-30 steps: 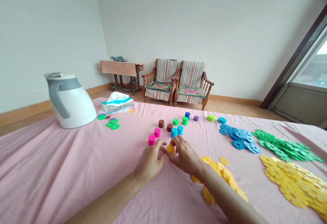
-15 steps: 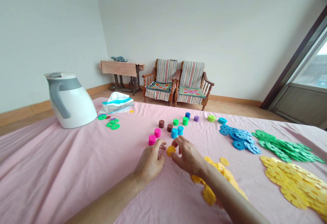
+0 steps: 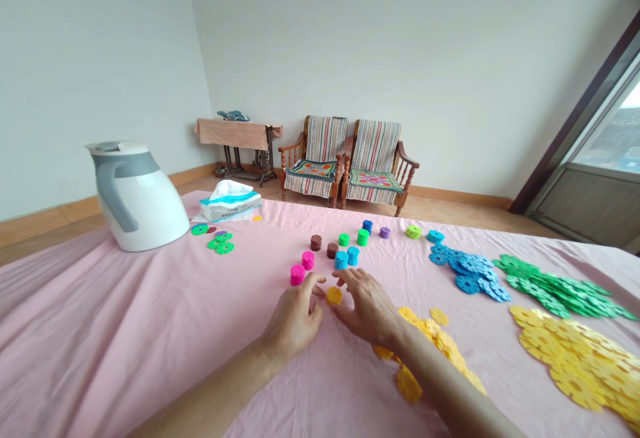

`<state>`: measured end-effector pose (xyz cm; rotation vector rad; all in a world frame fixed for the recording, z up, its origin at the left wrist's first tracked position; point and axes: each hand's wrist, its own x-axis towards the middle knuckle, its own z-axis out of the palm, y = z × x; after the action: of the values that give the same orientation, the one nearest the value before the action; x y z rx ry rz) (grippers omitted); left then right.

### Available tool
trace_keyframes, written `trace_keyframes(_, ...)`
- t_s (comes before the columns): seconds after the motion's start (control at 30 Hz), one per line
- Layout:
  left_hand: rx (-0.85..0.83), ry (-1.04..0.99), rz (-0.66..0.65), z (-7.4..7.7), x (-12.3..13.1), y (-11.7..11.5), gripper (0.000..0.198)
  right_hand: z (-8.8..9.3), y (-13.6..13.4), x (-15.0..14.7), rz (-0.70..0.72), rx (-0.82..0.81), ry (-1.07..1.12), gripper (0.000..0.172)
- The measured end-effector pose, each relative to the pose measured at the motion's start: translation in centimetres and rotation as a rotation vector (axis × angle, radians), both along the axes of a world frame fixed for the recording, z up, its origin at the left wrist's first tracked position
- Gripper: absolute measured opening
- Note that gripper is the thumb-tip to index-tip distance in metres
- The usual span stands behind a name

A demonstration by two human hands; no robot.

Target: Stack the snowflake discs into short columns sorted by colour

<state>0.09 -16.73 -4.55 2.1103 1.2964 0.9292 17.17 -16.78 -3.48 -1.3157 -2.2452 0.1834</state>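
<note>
A small stack of yellow discs (image 3: 334, 296) lies on the pink cloth (image 3: 240, 305) between my hands. My left hand (image 3: 295, 311) is open just left of it, fingers curved and apart. On its right, my right hand (image 3: 367, 301) is open too, thumb and fingers spread beside the stack. Beyond them stand short stacks: pink (image 3: 298, 275), brown (image 3: 316, 243), light blue (image 3: 341, 260), green (image 3: 363, 237), dark blue (image 3: 367, 225) and purple (image 3: 385, 232). Loose yellow discs (image 3: 410, 383) lie partly hidden under my right forearm.
A white and grey jug (image 3: 145, 205) stands at the left, with a tissue box (image 3: 230, 203) behind it. Green discs (image 3: 221, 243) lie nearby. Piles of blue (image 3: 470, 271), green (image 3: 560, 288) and yellow discs (image 3: 580, 358) spread at the right. Two chairs (image 3: 375, 158) stand beyond the table.
The fingers of my right hand have come off the yellow stack and moved slightly away to the right. The stack now lies flat with neither hand gripping it.
</note>
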Motion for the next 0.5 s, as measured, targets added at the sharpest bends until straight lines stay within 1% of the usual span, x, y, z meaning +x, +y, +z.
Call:
trace_keyframes(0.07,0.0,-0.018,-0.014,0.09,0.01,-0.04,0.047,-0.03,0.0,-0.08,0.001,-0.001,-0.039,0.045)
trace_keyframes(0.13,-0.002,-0.031,-0.027,0.11,0.01,-0.04,0.046,-0.19,0.01,-0.2,0.005,-0.004,-0.063,0.048)
trace_keyframes(0.33,-0.005,-0.02,-0.021,0.12,0.06,-0.07,0.045,-0.77,0.03,-0.44,0.021,0.0,-0.05,0.046)
trace_keyframes(0.5,-0.014,-0.01,-0.025,0.13,0.05,-0.06,0.046,-0.68,-0.1,-0.59,0.028,0.009,-0.02,0.046)
